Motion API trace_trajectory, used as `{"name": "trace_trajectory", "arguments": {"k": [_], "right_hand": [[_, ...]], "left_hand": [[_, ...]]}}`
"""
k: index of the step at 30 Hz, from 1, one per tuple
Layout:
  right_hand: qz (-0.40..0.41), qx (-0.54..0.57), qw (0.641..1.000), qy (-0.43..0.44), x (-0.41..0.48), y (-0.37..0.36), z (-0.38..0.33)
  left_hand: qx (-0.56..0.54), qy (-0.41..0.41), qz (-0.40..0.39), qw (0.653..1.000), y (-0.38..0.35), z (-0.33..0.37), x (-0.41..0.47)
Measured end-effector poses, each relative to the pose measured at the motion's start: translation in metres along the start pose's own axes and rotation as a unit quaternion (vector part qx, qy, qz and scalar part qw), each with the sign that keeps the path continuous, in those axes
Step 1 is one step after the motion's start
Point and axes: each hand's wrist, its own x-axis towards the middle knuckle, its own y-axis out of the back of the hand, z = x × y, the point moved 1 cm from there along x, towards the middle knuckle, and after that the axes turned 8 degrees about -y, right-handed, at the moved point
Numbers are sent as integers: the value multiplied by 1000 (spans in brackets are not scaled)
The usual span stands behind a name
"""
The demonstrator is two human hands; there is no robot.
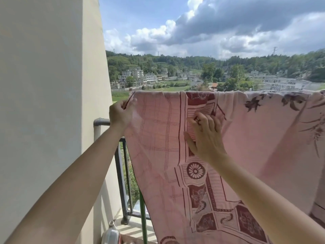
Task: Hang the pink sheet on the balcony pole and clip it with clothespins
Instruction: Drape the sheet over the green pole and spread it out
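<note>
step: spreading stage is going on; the pink sheet (246,138) is already hanging on the balcony pole, clipping not yet begun
left hand (121,113): is pinching the sheet's left edge just under the top fold, thumb and fingers closing on the fabric
right hand (204,136): is lying on the near face of the sheet, right of the left hand, fingers spread and slightly bent, pressing the cloth, gripping nothing that shows
next move: likely calling for pulling the left edge taut and level, then freeing 1 hand to fetch a pin while the other is keeping the fold in place
clothespins: 0 showing
sheet place: is draping over the pole, which is hiding under the top fold; is running from near the wall (44,103) on the left out past the right edge, hanging in front of the railing (121,173)
sheet look: thin, sunlight glowing through; pink with dark red grid lines, flower medallions and border panels, dark leaf print at right; slack diagonal folds showing
</note>
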Motion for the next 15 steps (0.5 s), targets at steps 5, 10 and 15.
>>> {"name": "trace_trajectory", "arguments": {"k": [5,10,15], "right_hand": [[7,28,999,-23,54,4,-22],[-78,-33,994,-63,96,-8,-9],[-52,-139,983,-108,88,-10,31]], "left_hand": [[3,75,139,987,8,1,12],[-92,115,76,986,-4,-5,31],[24,84,93,992,-13,-7,30]]}}
